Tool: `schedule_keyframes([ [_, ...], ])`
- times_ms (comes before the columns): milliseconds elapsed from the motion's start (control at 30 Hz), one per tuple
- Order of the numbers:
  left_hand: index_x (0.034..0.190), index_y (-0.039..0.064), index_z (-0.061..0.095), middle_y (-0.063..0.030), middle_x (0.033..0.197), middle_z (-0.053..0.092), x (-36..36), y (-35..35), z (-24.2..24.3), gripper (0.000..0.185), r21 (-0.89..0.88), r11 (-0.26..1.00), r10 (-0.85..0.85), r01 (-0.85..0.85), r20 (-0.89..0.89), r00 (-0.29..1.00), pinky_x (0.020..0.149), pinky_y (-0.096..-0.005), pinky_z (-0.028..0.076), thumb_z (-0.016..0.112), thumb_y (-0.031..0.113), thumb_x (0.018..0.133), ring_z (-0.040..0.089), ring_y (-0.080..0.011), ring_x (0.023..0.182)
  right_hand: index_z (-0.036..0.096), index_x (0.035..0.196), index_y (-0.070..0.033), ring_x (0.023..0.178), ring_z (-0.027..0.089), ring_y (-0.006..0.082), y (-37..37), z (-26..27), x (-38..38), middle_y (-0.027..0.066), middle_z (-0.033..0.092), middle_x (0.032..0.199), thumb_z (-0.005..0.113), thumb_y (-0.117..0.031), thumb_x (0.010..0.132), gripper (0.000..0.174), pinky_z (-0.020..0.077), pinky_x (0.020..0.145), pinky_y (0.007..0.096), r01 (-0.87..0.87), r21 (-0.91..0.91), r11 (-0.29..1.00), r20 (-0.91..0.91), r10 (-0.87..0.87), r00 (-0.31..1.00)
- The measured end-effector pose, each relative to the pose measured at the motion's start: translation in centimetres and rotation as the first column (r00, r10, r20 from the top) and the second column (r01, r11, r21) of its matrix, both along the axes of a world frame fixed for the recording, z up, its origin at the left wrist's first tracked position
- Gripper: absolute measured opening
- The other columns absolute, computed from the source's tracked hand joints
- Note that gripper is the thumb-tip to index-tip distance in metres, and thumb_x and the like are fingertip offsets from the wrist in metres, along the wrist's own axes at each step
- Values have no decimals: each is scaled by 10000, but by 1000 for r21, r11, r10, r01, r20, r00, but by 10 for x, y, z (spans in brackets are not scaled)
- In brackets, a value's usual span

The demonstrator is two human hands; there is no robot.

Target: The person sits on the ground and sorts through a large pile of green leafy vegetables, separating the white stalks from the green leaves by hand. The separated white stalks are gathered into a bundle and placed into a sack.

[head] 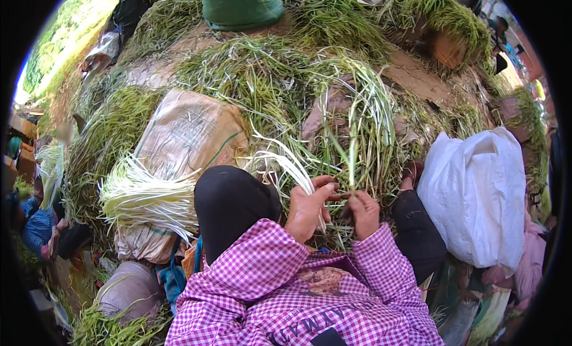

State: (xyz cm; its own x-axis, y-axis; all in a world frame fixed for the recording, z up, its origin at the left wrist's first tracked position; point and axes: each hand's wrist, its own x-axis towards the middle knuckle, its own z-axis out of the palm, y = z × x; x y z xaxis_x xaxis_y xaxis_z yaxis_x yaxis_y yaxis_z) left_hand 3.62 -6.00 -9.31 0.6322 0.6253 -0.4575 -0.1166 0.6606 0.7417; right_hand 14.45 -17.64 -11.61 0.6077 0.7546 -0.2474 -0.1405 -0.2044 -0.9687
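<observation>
My left hand (309, 207) is closed around several thin white stalks (290, 160), whose tips fan out up and to the left. Close beside it, my right hand (364, 209) pinches the lower end of a green leafy stalk (352, 145) that stands up from the fingers. The fingertips of both hands nearly meet at that end; whether they touch is unclear. A bundle of pale, cleaned stalks (147, 196) lies left of my knee, on a woven sack (192, 127). Beyond my hands, unpeeled green stalks (375, 118) lie over a heap of leaves.
A white sack (476, 198) stands at the right, a green sack (241, 8) at the top. Piles of green leaves (254, 73) cover much of the ground. A greyish bag (129, 290) sits at lower left. A person in blue (39, 229) is at the far left, near pale stalks.
</observation>
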Motion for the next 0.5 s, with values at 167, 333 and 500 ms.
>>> schedule_keyframes([
  [167,1106,-48,525,-113,850,645,-3,1,10,298,-12,1000,11,-11,-6,1000,408,-210,476,615,72,849,644,-156,665,610,1027,36,694,571,119,-12,10,-25,45,607,750,577,-43,856,191,450,648,247,-306,-30,952,334,298,894],
  [333,1042,-61,563,-106,783,644,-15,3,14,238,15,998,-56,58,-81,995,405,-221,474,618,19,824,637,-158,604,612,1004,28,709,584,137,-8,8,-12,53,580,781,605,-192,878,253,470,650,260,-268,65,961,220,248,943],
  [500,995,-57,597,-91,796,647,-17,-6,11,196,67,994,-82,91,-119,989,423,-232,451,615,12,812,583,-114,565,633,927,5,661,579,99,24,19,-14,37,622,762,594,-145,877,162,487,600,244,81,163,983,-368,-16,930],
])
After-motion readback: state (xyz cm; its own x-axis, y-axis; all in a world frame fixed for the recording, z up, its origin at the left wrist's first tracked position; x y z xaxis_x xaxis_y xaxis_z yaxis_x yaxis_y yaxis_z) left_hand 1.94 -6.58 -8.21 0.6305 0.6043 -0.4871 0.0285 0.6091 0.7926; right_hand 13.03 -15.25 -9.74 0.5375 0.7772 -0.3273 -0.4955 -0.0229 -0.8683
